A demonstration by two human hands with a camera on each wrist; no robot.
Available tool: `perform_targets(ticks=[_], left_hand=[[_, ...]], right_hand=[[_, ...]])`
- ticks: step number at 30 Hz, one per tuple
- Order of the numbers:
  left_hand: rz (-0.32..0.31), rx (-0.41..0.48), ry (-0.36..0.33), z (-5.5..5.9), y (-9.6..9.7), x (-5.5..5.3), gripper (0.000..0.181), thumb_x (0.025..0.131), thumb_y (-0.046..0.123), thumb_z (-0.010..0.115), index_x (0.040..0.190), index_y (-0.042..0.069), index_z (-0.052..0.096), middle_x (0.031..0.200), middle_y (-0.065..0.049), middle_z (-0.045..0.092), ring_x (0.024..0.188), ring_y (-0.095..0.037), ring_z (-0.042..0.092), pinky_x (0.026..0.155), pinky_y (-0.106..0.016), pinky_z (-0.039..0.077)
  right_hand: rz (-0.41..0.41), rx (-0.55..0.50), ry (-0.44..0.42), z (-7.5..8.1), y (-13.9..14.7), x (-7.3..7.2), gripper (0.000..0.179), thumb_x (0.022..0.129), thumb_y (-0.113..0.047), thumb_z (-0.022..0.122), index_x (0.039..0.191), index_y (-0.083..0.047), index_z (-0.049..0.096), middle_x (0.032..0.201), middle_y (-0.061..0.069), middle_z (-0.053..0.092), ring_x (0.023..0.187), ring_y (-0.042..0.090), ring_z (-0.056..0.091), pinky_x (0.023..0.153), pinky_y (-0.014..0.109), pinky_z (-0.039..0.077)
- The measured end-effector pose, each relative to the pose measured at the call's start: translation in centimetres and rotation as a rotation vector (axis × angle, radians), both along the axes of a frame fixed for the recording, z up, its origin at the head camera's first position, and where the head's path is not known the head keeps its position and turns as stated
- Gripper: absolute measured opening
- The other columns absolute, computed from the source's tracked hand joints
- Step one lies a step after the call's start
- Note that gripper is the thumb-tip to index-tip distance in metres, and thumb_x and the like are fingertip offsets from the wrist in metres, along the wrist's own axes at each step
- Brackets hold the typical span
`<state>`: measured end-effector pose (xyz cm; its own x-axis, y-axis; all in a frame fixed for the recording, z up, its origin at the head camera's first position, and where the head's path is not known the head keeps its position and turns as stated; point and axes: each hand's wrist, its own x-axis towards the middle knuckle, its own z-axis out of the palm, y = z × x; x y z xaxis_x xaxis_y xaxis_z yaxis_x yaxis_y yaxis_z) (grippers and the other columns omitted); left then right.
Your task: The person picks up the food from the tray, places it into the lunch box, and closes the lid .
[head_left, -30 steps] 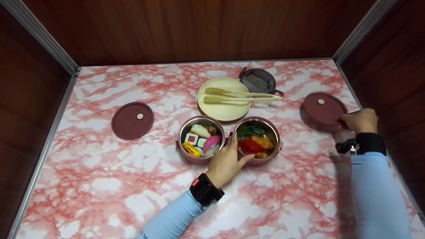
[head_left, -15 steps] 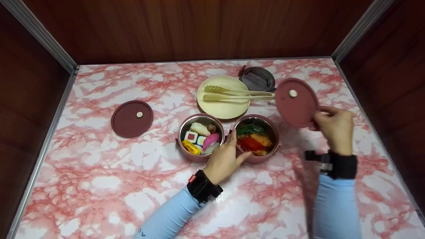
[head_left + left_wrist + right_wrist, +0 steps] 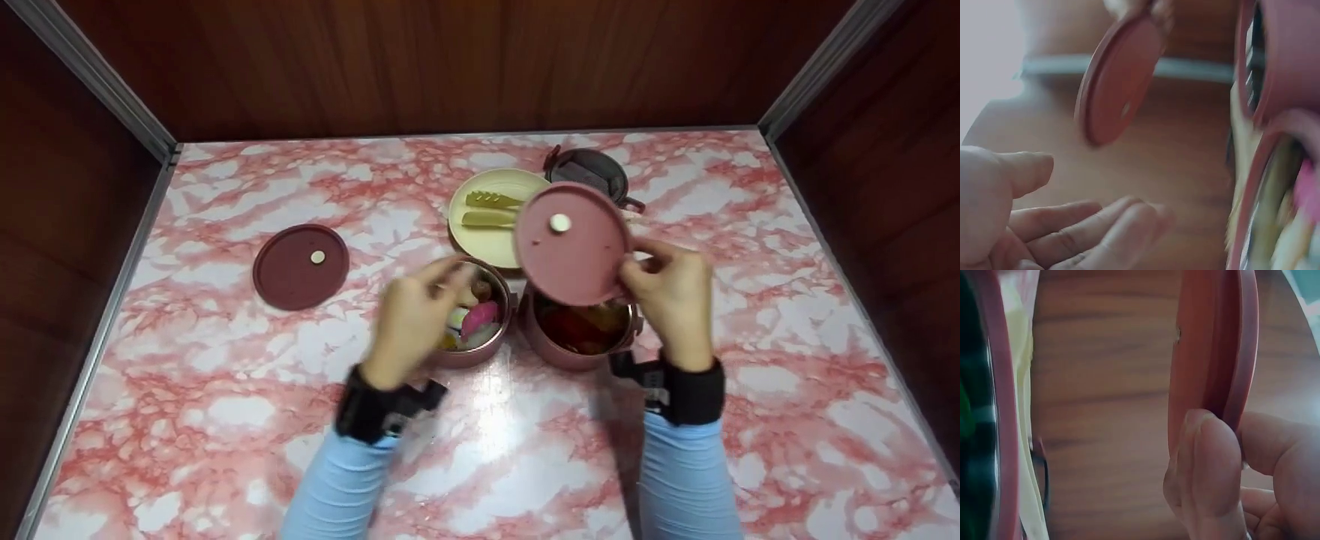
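lid (image 3: pixel 574 251), dusty red, round, pale button (image 3: pixel 560 223) off its centre on the upper face. held in the air, tilted, over the far part of the right pot (image 3: pixel 559 349); the left-wrist view shows it apart from both pots.

right hand (image 3: pixel 670 296): pinches the lid by its right edge, thumb to one side and fingers to the other, as the right-wrist view shows edge-on.

left hand (image 3: pixel 409 322): holds nothing; thumb spread from the loosely bent fingers. blurred, above the left side of the left pot (image 3: pixel 480 354); in the left-wrist view it is clear of the pots.

right pot: dusty red, side handle (image 3: pixel 637 324) at right; red and green-brown food inside, dim under the lid.

left pot: same colour, just beside the right pot, bright metal lining; a pink piece (image 3: pixel 480 319), a brown ball and paler pieces inside, the rest behind the left hand.

second lid (image 3: pixel 300 268): dark red, pale button, flat on the table, well to the left of the pots.

plate (image 3: pixel 487 247): cream, beyond the pots, its right part behind the held lid.

serving tool (image 3: pixel 491 199): olive-toned, two ends on the plate, one slotted and one plain; the remainder hidden by the lid.

dark round piece (image 3: pixel 592 171): reddish clips at its sides, far right of the plate; lid or dish, cannot tell.

table (image 3: pixel 225 465): red and white marbled top.

walls (image 3: pixel 450 67): dark brown wood grain, metal strips at the corners.

sleeves (image 3: pixel 686 480): light blue, one on each arm, black bands (image 3: pixel 694 394) at the wrists.
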<state>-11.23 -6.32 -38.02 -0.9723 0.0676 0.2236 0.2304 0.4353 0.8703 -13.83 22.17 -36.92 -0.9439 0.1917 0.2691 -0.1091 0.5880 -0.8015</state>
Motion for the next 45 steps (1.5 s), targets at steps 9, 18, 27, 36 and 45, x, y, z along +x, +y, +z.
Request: perform_targets(ticks=[9, 18, 27, 36, 45], left_hand=[[0.112, -0.02, -0.018, -0.4, -4.6, -1.6, 0.047, 0.094, 0.038, 0.068, 0.128, 0.005, 0.067, 0.087, -0.004, 0.074, 0.06, -0.019, 0.066, 0.054, -0.027, 0.051], [0.071, -0.097, -0.093, -1.0, -5.6, -1.9, 0.04, 0.095, 0.036, 0.068, 0.122, 0.007, 0.071, 0.071, -0.006, 0.068, 0.052, -0.019, 0.059, 0.053, -0.029, 0.046], [0.068, -0.105, -0.157, -1.6, -6.0, -2.3, 0.031, 0.094, 0.019, 0.069, 0.123, 0.006, 0.071, 0.08, -0.004, 0.071, 0.06, -0.026, 0.066, 0.049, -0.023, 0.047], [0.055, -0.235, -0.122, -2.2, -6.4, -2.8, 0.029, 0.091, 0.013, 0.071, 0.118, 0.003, 0.073, 0.076, -0.004, 0.071, 0.058, -0.012, 0.058, 0.053, -0.026, 0.042], [0.068, -0.294, -0.169, -2.8, -6.7, -2.7, 0.028, 0.09, 0.015, 0.072, 0.116, 0.006, 0.075, 0.073, -0.003, 0.072, 0.058, -0.012, 0.061, 0.054, -0.028, 0.044]], right_hand=[[0.172, 0.064, 0.033, -1.1, -4.8, 0.2, 0.024, 0.085, -0.003, 0.065, 0.107, 0.003, 0.075, 0.069, 0.009, 0.071, 0.049, 0.01, 0.063, 0.045, 0.019, 0.049], [0.239, 0.187, 0.077, -2.5, -7.3, 0.1, 0.023, 0.087, -0.005, 0.068, 0.107, 0.004, 0.075, 0.069, 0.006, 0.071, 0.055, 0.014, 0.062, 0.059, 0.033, 0.051], [0.289, 0.158, 0.014, -3.6, -9.1, 0.3, 0.03, 0.089, -0.005, 0.066, 0.117, 0.004, 0.07, 0.064, 0.003, 0.068, 0.048, 0.009, 0.06, 0.049, 0.028, 0.049], [0.368, 0.242, -0.058, -3.8, -9.4, 0.6, 0.034, 0.09, -0.009, 0.067, 0.124, -0.003, 0.069, 0.061, 0.003, 0.063, 0.044, 0.009, 0.053, 0.049, 0.031, 0.044], [0.447, 0.265, -0.141, -4.4, -9.6, 0.5, 0.036, 0.09, -0.006, 0.066, 0.125, -0.003, 0.068, 0.062, 0.002, 0.063, 0.042, 0.008, 0.053, 0.042, 0.029, 0.044]])
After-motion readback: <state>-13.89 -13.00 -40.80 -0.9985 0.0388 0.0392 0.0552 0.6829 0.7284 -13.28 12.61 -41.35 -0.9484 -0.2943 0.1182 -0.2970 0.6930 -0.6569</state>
